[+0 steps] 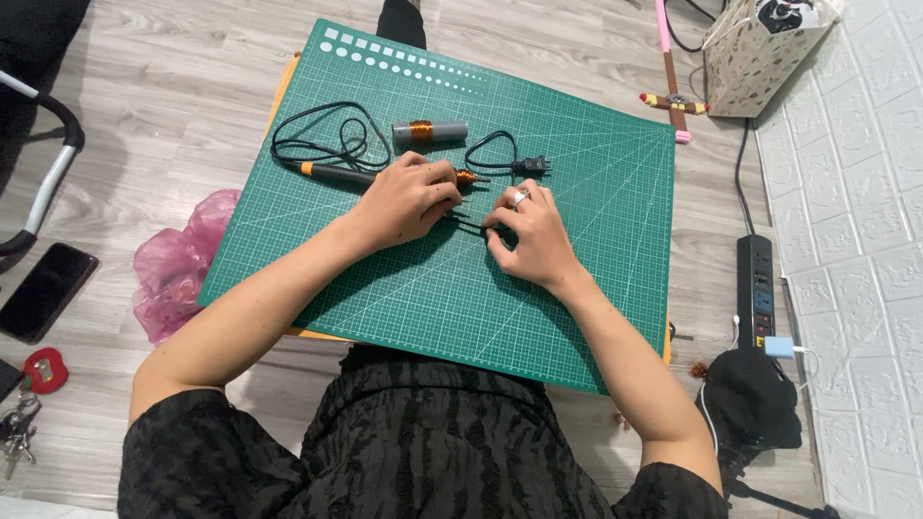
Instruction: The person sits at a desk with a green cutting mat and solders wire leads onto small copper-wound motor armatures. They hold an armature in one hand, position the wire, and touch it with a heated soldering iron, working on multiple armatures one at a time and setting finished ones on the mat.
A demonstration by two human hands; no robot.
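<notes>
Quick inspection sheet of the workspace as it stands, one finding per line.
Surface: green cutting mat on wood floor.
Job's things: soldering iron; grey tube with copper coil; thin dark wires between both hands.
Clutter: pink bag, phone, keys.
Grips: left hand and right hand pinch the wires.
Cables: iron's cord looped, plug loose on mat.
Surroundings: power strip, white brick wall.
</notes>
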